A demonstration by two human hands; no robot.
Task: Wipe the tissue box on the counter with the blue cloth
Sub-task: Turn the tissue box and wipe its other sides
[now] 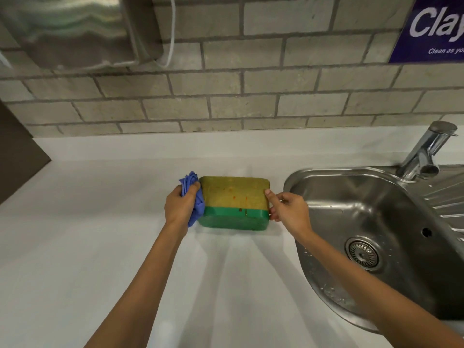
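Left hand [179, 205] grips blue cloth [197, 209] against tissue box [234, 197]; right hand [288, 209] pinches its end; sink [339, 197] beside.

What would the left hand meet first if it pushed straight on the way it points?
The left hand grips the crumpled blue cloth, seemingly against the left end of the yellow-and-green rectangular tissue box; that box end comes first, though contact depth is unclear.

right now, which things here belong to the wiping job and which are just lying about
In the job: tissue box, held at its right end by the right hand; blue cloth, gripped in the left hand against the box's left end; counter under it.
Just there: sink, tap, wall dispenser, purple sign.
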